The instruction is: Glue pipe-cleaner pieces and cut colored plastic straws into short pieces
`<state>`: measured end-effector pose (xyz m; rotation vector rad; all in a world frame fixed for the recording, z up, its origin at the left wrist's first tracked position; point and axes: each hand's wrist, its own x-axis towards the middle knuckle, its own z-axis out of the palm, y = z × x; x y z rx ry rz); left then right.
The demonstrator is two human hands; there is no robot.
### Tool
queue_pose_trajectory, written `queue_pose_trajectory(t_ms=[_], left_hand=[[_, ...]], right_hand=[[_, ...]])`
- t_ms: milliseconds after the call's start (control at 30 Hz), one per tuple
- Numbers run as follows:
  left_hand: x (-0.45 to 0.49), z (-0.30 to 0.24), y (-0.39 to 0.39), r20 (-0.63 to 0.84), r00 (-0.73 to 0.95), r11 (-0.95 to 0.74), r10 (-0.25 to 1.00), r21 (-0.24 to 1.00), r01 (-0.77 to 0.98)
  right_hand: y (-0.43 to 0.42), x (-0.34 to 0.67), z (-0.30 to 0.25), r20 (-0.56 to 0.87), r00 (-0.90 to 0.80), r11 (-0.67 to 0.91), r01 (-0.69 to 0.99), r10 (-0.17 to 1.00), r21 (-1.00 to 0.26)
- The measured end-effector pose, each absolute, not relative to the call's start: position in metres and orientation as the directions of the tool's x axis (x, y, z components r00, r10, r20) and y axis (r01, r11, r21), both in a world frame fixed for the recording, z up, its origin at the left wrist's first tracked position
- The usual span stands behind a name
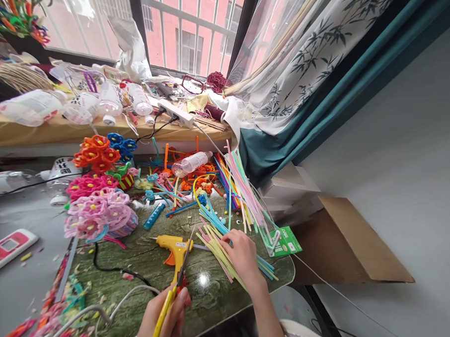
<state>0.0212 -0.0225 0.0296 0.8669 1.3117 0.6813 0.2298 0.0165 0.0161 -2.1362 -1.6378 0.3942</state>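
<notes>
My left hand (167,317) is closed round the yellow and red handles of a pair of scissors (179,280), whose blades point up over the table. My right hand (242,254) rests palm down on a loose pile of yellow-green pipe cleaners (217,248), fingers curled on them; whether it grips any I cannot tell. A yellow glue gun (173,246) lies just left of that pile, under the scissor blades. Blue pipe cleaners (212,216) lie behind my right hand.
Pipe-cleaner flowers in pink (100,213), magenta, orange (96,153) and blue stand at the left. A plastic bottle (192,163) and coloured stems litter the back. A bag of pastel stems (248,197) leans at the table's right edge. Cables cross the front. Cardboard (359,252) lies on the floor.
</notes>
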Motion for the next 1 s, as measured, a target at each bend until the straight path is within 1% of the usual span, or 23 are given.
queue_pose_trajectory(t_ms=[133,233,300,367,400,433,467,500,533,600,633,667,700,733,767,833,900,1000], left_hand=[[0.022,0.034,-0.020,-0.516,0.147,0.517,0.844,0.855,0.035],[0.020,0.032,-0.020,-0.498,0.145,0.502,0.855,0.865,0.014],[0.018,0.030,-0.019,-0.510,0.141,0.516,0.848,0.856,-0.009],[0.017,0.028,-0.016,-0.531,0.133,0.538,0.837,0.843,-0.020],[0.016,0.028,-0.014,-0.535,0.132,0.542,0.835,0.840,-0.024],[0.015,0.028,-0.011,-0.533,0.132,0.541,0.836,0.841,-0.027],[0.015,0.029,-0.008,-0.527,0.134,0.535,0.839,0.844,-0.029],[0.015,0.030,-0.006,-0.516,0.137,0.525,0.845,0.851,-0.032],[0.015,0.031,-0.003,-0.502,0.137,0.511,0.854,0.859,-0.035],[0.014,0.032,0.001,-0.478,0.126,0.486,0.869,0.873,-0.039],[0.013,0.033,0.002,-0.469,0.117,0.476,0.875,0.878,-0.042],[0.012,0.033,0.003,-0.462,0.107,0.469,0.880,0.882,-0.048],[0.011,0.032,0.003,-0.458,0.095,0.464,0.884,0.884,-0.055],[0.010,0.032,0.003,-0.456,0.083,0.461,0.886,0.885,-0.064],[0.008,0.032,0.003,-0.454,0.071,0.459,0.888,0.886,-0.069],[0.005,0.032,0.002,-0.459,0.053,0.462,0.887,0.884,-0.068],[0.002,0.032,0.001,-0.470,0.038,0.471,0.882,0.880,-0.059],[-0.002,0.031,0.002,-0.472,0.035,0.473,0.881,0.879,-0.055]], right_hand=[[0.007,0.234,0.025,-0.006,0.336,-0.297,0.825,0.942,-0.481],[-0.026,0.252,0.036,-0.065,0.396,-0.380,0.803,0.916,-0.459],[-0.059,0.271,0.038,-0.240,0.469,-0.526,0.774,0.850,-0.352],[-0.096,0.290,0.035,-0.374,0.549,-0.638,0.750,0.748,-0.174],[-0.113,0.299,0.031,-0.389,0.627,-0.700,0.711,0.675,-0.069],[-0.128,0.306,0.027,-0.401,0.677,-0.736,0.676,0.617,0.010],[-0.138,0.311,0.023,-0.433,0.690,-0.750,0.659,0.580,0.045],[-0.143,0.313,0.020,-0.451,0.670,-0.742,0.670,0.590,0.025],[-0.142,0.311,0.018,-0.418,0.639,-0.719,0.693,0.645,-0.050],[-0.126,0.301,0.018,-0.375,0.521,-0.634,0.708,0.766,-0.312],[-0.112,0.293,0.019,-0.322,0.464,-0.565,0.693,0.825,-0.448],[-0.095,0.283,0.021,-0.247,0.450,-0.507,0.665,0.858,-0.549],[-0.078,0.272,0.023,-0.156,0.488,-0.473,0.637,0.859,-0.609],[-0.062,0.260,0.024,-0.061,0.534,-0.449,0.637,0.844,-0.627],[-0.049,0.249,0.024,0.021,0.517,-0.395,0.679,0.856,-0.619],[-0.030,0.229,0.021,0.130,0.411,-0.254,0.750,0.902,-0.611],[-0.022,0.214,0.014,0.163,0.342,-0.196,0.800,0.925,-0.567],[-0.021,0.201,0.003,0.151,0.311,-0.207,0.855,0.938,-0.476]])
